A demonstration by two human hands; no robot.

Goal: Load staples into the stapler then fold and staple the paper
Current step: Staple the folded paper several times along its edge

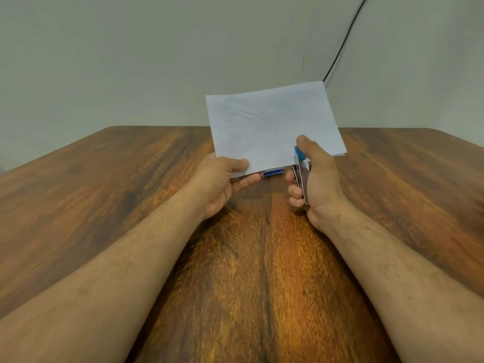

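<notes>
Fingers of the left hand pinch the near left corner of the folded paper, thumb on top. Right hand is wrapped around the stapler, thumb pressing its blue top, with the stapler's mouth over the paper's near edge at 3 o'clock from the left hand. One staple mark shows near the left thumb. Beneath the paper, a blue staple box lies on the wooden table. At 1 o'clock, a black cable runs up the wall.

I see soft, even light, no glare; the table edges bend from wide-angle distortion, foreground slightly blurred.
</notes>
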